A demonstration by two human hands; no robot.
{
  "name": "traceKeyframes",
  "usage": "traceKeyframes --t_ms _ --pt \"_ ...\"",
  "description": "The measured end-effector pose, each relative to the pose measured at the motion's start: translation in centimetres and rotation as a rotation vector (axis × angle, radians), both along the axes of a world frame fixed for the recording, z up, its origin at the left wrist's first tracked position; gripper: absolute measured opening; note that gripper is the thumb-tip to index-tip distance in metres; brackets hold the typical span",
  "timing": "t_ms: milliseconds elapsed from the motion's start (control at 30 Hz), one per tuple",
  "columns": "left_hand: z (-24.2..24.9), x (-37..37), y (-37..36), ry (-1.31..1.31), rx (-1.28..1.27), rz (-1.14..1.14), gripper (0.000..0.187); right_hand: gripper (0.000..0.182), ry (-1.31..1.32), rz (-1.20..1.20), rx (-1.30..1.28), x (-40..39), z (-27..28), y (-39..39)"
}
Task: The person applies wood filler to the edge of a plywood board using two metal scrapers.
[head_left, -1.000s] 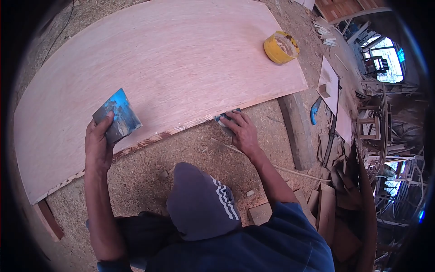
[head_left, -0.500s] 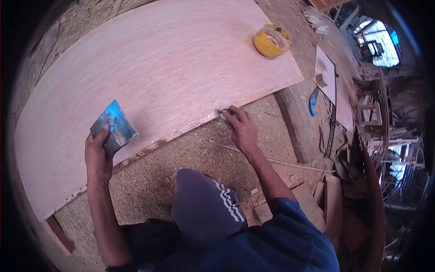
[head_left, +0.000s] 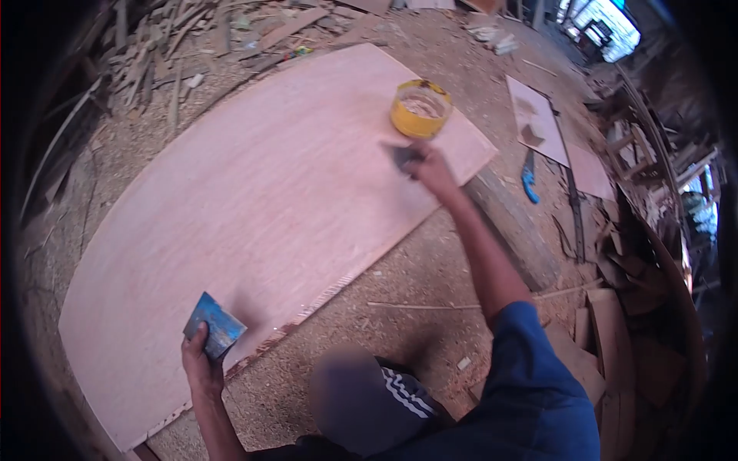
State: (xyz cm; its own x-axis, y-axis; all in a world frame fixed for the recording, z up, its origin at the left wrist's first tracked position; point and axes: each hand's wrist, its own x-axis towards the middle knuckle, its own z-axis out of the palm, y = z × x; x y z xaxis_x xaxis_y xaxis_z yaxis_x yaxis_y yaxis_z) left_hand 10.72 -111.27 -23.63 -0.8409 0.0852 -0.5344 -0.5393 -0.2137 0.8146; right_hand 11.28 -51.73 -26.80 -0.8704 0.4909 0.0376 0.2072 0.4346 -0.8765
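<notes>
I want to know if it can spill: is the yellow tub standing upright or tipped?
Upright. The yellow tub stands on the plywood sheet, its open mouth facing up, pale filling visible inside.

Yellow tub (head_left: 420, 108), blue scraper (head_left: 214, 326), pale pink plywood (head_left: 261, 207), blue sleeve w/ navy cap.

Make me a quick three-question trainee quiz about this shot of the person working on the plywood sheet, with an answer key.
1. True or false: the left hand holds a blue scraper at the near edge of the plywood sheet.
2. Multiple choice: the right hand reaches nearest to which thing? A) blue-handled tool on the ground B) yellow tub C) loose thin stick on the sawdust
3. Fill in: the yellow tub stands on the ______.

Key:
1. True.
2. B; the hand, gripping a small dark scraper, is just short of the tub.
3. Plywood sheet, near its far right corner.
</notes>
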Motion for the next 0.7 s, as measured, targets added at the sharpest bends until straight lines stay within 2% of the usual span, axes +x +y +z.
traceKeyframes --t_ms 67,133,233,300,333,467,533,600,700 --pt "-0.2 0.1 -0.4 -0.026 -0.001 0.026 0.037 0.053 0.005 -0.091 0.146 -4.0 1.8 3.8" --pt "-0.3 0.2 -0.9 -0.023 0.03 0.028 0.037 0.045 -0.057 -0.133 0.048 -7.2 2.2 6.9" --pt "-0.2 0.1 -1.6 -0.011 0.063 0.031 0.036 0.036 -0.157 -0.089 -0.125 -8.5 3.8 5.7" --pt "0.0 0.0 -2.0 -0.011 0.089 0.055 0.037 0.031 -0.274 -0.063 0.074 -9.8 4.1 4.4" --pt "0.1 0.0 -2.3 -0.012 0.103 0.066 0.037 0.029 -0.33 -0.051 0.177 -10.5 4.3 3.2" --pt "0.2 -0.5 -2.7 -0.025 0.165 0.092 0.038 0.024 -0.324 0.087 0.216 -9.7 5.7 -4.0" --pt "1.2 -0.7 -2.2 -0.033 0.207 0.108 0.039 0.032 -0.395 0.165 0.117 -9.0 6.5 -9.2" --pt "1.5 -1.0 -2.1 -0.026 0.236 0.124 0.038 0.029 -0.382 0.298 -0.1 -8.3 5.1 -14.8" --pt "2.1 -1.2 -2.3 -0.009 0.309 0.175 0.038 0.038 -0.471 0.504 -0.263 -6.0 6.9 -25.4"
